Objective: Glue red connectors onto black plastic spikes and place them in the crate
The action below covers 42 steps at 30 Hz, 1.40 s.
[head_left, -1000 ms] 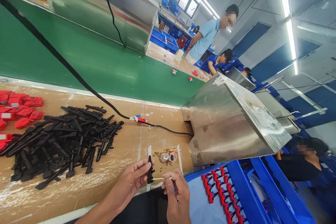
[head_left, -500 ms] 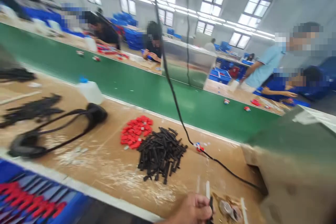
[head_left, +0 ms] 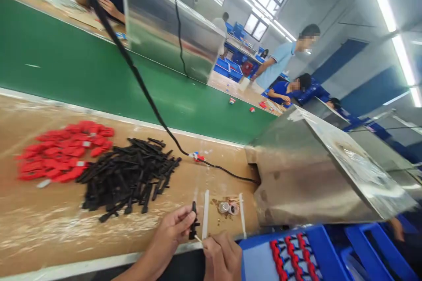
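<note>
Near the front edge of the workbench, my left hand (head_left: 174,230) pinches a narrow black plastic part (head_left: 193,219), held roughly upright. Close on its right, my right hand (head_left: 222,252) is closed around a thin pale stick (head_left: 198,239), whose tip points at the lower end of the black part; I cannot tell whether they touch. Left of my hands lies a heap of similar black parts (head_left: 128,175). A pile of red plastic pieces (head_left: 66,149) sits beside that heap. Beyond my right hand, a small round pot (head_left: 224,207) and its pinkish neighbour (head_left: 234,208) stand on a stained patch.
A blue tray (head_left: 257,250) with rows of red-and-black pieces is at front right. Behind it stands a large metal housing (head_left: 306,175). A black cable (head_left: 154,109) hangs across the bench. The green conveyor belt (head_left: 108,81) runs behind; co-workers sit and stand beyond.
The view has swung right, so the piles appear further left and the blue tray at right shows. My right hand is now in view with the thin stick. My left hand still holds the black part.
</note>
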### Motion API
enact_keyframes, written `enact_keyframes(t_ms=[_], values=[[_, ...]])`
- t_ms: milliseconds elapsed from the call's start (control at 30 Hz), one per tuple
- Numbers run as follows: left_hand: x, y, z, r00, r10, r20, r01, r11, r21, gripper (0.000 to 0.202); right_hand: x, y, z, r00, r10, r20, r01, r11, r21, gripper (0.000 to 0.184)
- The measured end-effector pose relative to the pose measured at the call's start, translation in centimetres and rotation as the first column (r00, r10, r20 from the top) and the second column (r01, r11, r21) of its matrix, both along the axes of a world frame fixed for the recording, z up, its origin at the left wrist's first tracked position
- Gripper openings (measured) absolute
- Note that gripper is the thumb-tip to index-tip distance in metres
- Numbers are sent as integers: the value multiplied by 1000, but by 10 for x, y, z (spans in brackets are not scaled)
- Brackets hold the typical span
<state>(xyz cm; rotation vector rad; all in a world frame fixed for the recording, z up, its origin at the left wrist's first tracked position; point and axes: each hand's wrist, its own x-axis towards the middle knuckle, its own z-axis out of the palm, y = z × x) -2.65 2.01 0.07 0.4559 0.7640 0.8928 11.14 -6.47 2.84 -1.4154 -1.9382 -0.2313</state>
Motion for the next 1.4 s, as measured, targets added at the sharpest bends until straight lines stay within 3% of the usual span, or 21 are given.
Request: enact_keyframes(t_ms=[167, 333, 500, 633, 867, 1100, 1400], values=[[-7, -5, -5, 994, -104, -25, 105, 993, 48, 54, -10, 2, 27, 999, -17, -39, 8, 979, -204, 21], [-13, -7, -4, 993, -110, -36, 112, 993, 47, 52, -4, 2, 30, 993, -26, -115, -8, 959, -282, 22], [-12, -6, -5, 994, -102, -32, 100, 993, -60, 62, -3, 2, 28, 992, 81, -100, -102, 970, -221, 21], [-7, -7, -7, 993, -113, -30, 111, 991, -70, 64, -11, 3, 31, 995, 98, 11, -95, 985, -145, 23], [-10, -9, -16, 995, -92, -44, 90, 995, -36, 60, -11, 4, 34, 996, 56, -63, -68, 975, -212, 23], [-12, -8, -4, 993, -94, -69, 92, 995, -27, 63, -20, 2, 29, 991, 116, 67, -110, 990, -91, 29], [-13, -12, 0, 985, -141, -98, 150, 984, 93, 63, -11, 4, 31, 991, 134, 12, -128, 965, -228, 23]])
